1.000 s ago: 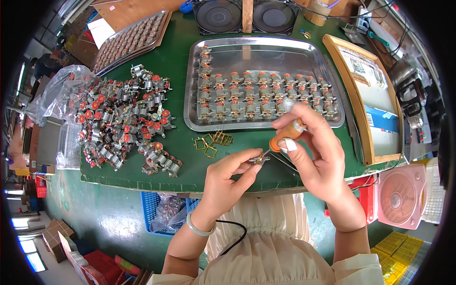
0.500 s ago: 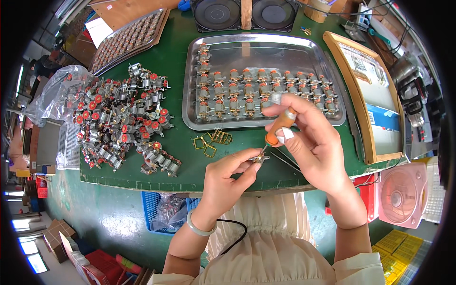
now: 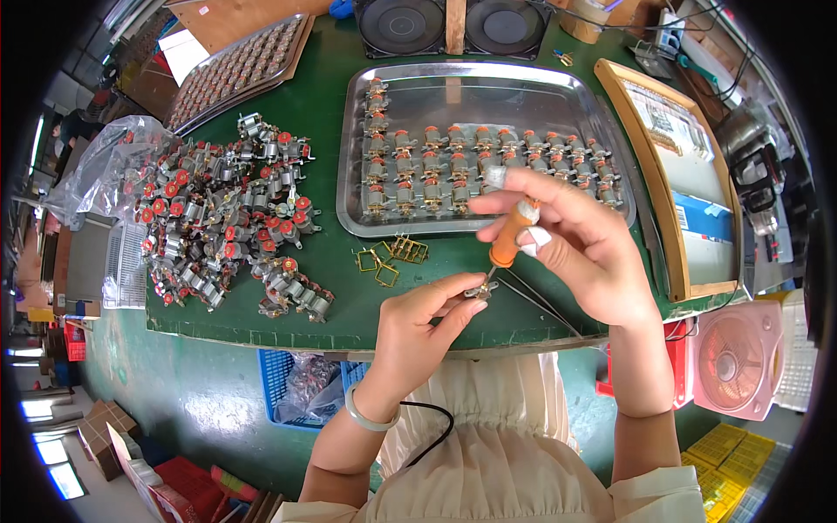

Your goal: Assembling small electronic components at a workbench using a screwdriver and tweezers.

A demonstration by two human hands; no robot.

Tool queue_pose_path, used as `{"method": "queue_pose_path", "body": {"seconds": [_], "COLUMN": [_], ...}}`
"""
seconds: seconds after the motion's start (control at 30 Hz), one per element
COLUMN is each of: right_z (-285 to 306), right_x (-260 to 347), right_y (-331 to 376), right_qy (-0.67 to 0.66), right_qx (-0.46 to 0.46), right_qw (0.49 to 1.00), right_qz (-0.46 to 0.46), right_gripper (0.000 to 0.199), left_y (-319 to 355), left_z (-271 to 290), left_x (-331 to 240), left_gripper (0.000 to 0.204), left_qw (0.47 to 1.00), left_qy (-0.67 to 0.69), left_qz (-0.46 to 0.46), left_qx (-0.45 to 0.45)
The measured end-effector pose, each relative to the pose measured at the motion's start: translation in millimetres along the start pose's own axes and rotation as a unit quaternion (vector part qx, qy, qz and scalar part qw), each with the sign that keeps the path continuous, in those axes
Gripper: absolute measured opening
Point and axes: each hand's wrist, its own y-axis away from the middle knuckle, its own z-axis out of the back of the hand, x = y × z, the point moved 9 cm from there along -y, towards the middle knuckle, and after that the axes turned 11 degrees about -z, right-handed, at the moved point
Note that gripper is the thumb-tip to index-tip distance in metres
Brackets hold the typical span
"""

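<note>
My left hand [image 3: 418, 327] pinches a small metal part [image 3: 479, 288] just above the green table's front edge. My right hand [image 3: 571, 240] grips an orange-handled screwdriver [image 3: 511, 235], its tip pointing down onto that part. White tape wraps two fingertips of the right hand. Just left of the part lie a few small brass wire frames [image 3: 388, 259]. Behind the hands stands a steel tray [image 3: 453, 87] with rows of small metal and red assemblies.
A heap of red-and-metal assemblies [image 3: 222, 218] covers the table's left, beside a clear plastic bag [image 3: 100, 170]. A second tray of parts [image 3: 231, 74] lies at the back left, a wooden-framed board [image 3: 689, 174] at the right, two black fans [image 3: 445, 22] behind. A blue crate [image 3: 296, 388] sits under the table.
My right hand has turned and lifted the screwdriver slightly, its handle now tilting more upright over the part. The left hand has stayed where it was with the part.
</note>
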Motion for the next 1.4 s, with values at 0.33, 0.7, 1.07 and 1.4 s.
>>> {"method": "queue_pose_path", "body": {"seconds": [0.33, 0.7, 1.07, 1.4], "right_z": [4.3, 13.7, 13.8, 13.1], "right_x": [6.6, -12.8, -7.7, -0.9], "right_y": [-1.7, -7.0, -9.2, -5.2], "right_qy": [0.213, -0.010, -0.066, 0.011], "right_qx": [-0.178, -0.132, -0.163, -0.144], "right_qw": [0.958, 0.990, 0.984, 0.990], "right_qz": [0.077, -0.050, -0.031, 0.005], "right_gripper": [0.036, 0.037, 0.040, 0.034], "left_y": [-1.9, -0.5, -2.6, -1.4], "left_z": [-4.3, 0.7, 0.3, -0.7], "left_x": [6.3, 4.7, 4.0, 3.8], "left_gripper": [0.026, 0.024, 0.025, 0.025], "left_qw": [0.998, 0.998, 0.999, 0.999], "left_qy": [0.053, 0.048, 0.031, 0.035], "left_qz": [0.034, 0.034, 0.013, 0.016], "left_qx": [-0.012, -0.029, -0.022, -0.020]}}
